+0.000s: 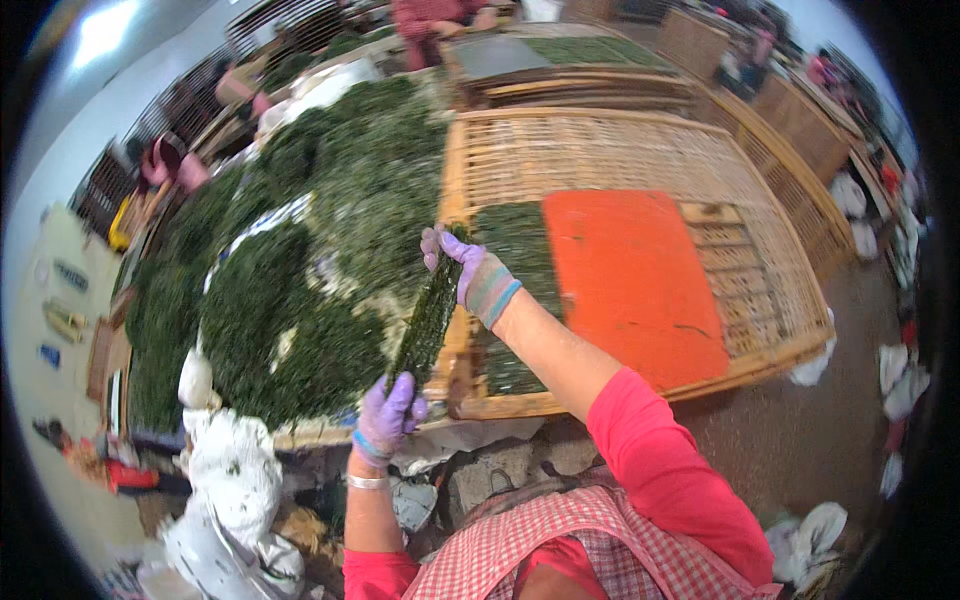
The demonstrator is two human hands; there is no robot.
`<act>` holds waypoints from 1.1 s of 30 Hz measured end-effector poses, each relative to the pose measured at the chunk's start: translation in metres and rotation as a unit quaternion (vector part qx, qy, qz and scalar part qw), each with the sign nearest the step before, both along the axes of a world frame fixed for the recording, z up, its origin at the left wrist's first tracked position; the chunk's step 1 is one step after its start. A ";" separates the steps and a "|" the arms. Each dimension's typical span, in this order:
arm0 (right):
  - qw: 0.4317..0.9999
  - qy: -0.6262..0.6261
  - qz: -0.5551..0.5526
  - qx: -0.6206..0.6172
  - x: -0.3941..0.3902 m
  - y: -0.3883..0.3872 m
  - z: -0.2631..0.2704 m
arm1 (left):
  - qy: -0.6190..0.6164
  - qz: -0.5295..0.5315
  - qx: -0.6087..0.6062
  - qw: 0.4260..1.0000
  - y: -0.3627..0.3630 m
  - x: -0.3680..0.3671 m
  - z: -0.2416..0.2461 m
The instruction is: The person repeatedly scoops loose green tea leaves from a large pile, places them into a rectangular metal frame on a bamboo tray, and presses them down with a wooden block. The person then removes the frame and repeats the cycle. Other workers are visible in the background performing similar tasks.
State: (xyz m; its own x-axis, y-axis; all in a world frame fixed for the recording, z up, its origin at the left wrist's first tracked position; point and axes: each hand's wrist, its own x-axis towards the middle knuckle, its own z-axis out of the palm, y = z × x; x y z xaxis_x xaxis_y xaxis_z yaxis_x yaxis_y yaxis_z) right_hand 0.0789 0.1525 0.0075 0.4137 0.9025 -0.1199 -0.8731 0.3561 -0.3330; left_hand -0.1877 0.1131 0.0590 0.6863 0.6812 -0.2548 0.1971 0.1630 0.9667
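Note:
In purple-dipped gloves, both my hands stretch a long flat strand of dark green seaweed [429, 322] between them. My left hand [385, 416] grips its near end, at the front edge of the work table. The far end is pinched by my right hand [469, 262], above the left rail of a woven bamboo tray [547, 150]. On that tray, a layer of green seaweed [514, 225] lies beside an orange flat sheet [630, 277]. To the sheet's right shows a slatted wooden grid [731, 262]. A large heap of loose seaweed [375, 172] spreads left of the tray.
Stacked trays [585, 86] stand beyond, with a person [435, 22] behind them. Another person [169, 165] is at the far left side of the heap. White sacks [229, 480] crowd the near left. More bamboo frames [772, 165] lean along the right.

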 end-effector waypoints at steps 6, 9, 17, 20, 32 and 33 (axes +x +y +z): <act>0.958 -0.160 -0.180 0.156 0.197 -0.202 0.066 | 0.003 -0.135 0.091 0.987 -0.079 0.203 0.065; 0.912 -0.235 -0.290 0.168 0.312 -0.321 0.081 | -0.040 -0.275 0.209 0.938 -0.139 0.336 0.080; 0.887 0.155 -0.435 -0.009 0.503 -0.501 -0.007 | 0.127 -0.410 0.226 0.874 -0.244 0.610 -0.013; 0.849 0.120 -0.306 -0.414 0.504 -0.519 -0.047 | 0.227 -0.467 0.394 0.758 -0.224 0.613 -0.042; 0.445 -0.749 -0.064 -0.487 0.413 -0.457 -0.004 | 0.337 -0.423 0.169 0.824 -0.186 0.581 -0.029; 0.371 -0.774 -0.024 -0.513 0.411 -0.441 -0.012 | 0.311 -0.417 0.167 0.837 -0.180 0.573 -0.029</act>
State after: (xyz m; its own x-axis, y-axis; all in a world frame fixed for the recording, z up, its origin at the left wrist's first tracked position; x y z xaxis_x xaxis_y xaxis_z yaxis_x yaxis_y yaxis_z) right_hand 0.4899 -0.2885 -0.0041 0.7166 0.6971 0.0240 0.6448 -0.6489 -0.4039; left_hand 0.3850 -0.0666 0.0297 0.7645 0.1349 -0.6304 0.5894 -0.5422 0.5988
